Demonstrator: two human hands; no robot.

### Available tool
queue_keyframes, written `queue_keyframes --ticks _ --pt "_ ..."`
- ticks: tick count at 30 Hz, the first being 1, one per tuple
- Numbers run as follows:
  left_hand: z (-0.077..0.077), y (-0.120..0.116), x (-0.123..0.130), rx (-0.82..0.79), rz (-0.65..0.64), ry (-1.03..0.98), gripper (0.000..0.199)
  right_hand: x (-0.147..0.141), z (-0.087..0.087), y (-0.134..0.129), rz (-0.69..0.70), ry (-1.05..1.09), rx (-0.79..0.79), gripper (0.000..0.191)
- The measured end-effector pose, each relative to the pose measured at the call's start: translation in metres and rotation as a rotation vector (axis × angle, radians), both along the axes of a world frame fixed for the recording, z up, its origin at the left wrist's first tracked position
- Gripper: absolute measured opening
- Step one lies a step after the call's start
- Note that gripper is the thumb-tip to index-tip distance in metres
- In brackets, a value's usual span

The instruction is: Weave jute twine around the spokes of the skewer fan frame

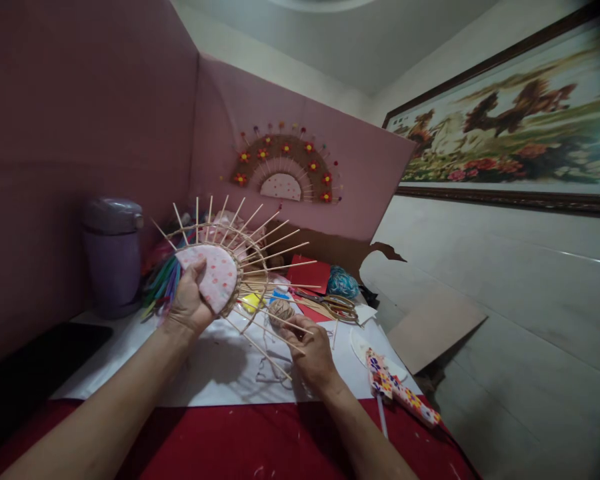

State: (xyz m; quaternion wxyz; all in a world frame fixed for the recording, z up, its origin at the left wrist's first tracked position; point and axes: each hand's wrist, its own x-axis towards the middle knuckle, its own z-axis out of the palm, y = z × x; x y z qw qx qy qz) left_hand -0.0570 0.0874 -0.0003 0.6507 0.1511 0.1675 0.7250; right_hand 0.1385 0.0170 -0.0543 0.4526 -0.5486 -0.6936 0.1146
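Note:
My left hand [193, 301] grips a half-round pad [213, 273] covered in pink dotted cloth, thumb on its face. Thin wooden sticks [275, 252] fan out from the pad's curved edge. Brown twine is woven close around that edge, and a second ring of twine [266, 267] crosses the sticks farther out. At the lower sticks, my right hand [310, 350] is closed with a ball of brown twine [281, 311] at its fingertips. Part of the ball is behind the sticks and fingers.
Scissors [340, 307], red paper [310, 273] and blue yarn [343, 283] lie behind my right hand. A flowered glue gun [400, 390] rests at the right. A purple flask [113, 257] stands left. A finished-looking fan piece [285, 157] hangs on the pink board.

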Motion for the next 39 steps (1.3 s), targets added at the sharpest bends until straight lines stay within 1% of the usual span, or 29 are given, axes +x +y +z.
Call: queue_keyframes --ticks 4,7,10,13,17,19,24,28,31,34,36,39 --pt "-0.002 0.004 -0.003 0.002 0.007 -0.006 0.017 0.003 0.0 0.002 -0.054 -0.002 0.023 0.011" --pt "-0.005 0.007 -0.006 0.008 0.001 0.004 0.017 0.008 0.003 0.005 -0.134 0.03 0.041 0.015" --pt "-0.006 0.008 -0.008 0.004 0.013 0.001 0.016 0.012 0.007 0.007 -0.193 0.053 0.091 0.017" --pt "-0.006 0.01 -0.009 -0.013 0.043 -0.007 0.016 0.014 0.007 0.01 -0.194 0.075 0.121 0.016" --pt "-0.005 0.012 -0.011 -0.035 0.065 -0.008 0.017 0.02 0.006 0.016 -0.167 0.09 0.094 0.016" --pt "-0.004 0.013 -0.013 -0.046 0.065 -0.007 0.018 0.025 0.009 0.018 -0.175 0.07 0.086 0.017" --pt "-0.006 0.017 -0.017 -0.047 0.086 -0.026 0.019 0.041 0.028 0.016 -0.222 -0.023 0.075 0.017" --pt "-0.007 0.017 -0.017 -0.066 0.073 -0.012 0.019 0.059 0.046 0.014 -0.177 -0.115 -0.016 0.015" --pt "-0.007 0.015 -0.014 -0.069 0.053 0.002 0.017 0.082 0.058 0.019 -0.145 -0.178 -0.15 0.014" --pt "-0.007 0.015 -0.011 -0.072 0.057 0.026 0.015 0.112 0.069 0.029 -0.164 -0.204 -0.246 0.014" --pt "-0.008 0.015 -0.01 -0.088 0.065 0.059 0.015 0.131 0.075 0.035 -0.202 -0.218 -0.282 0.015" --pt "-0.009 0.015 -0.008 -0.092 0.067 0.083 0.015 0.154 0.085 0.041 -0.281 -0.256 -0.284 0.016"
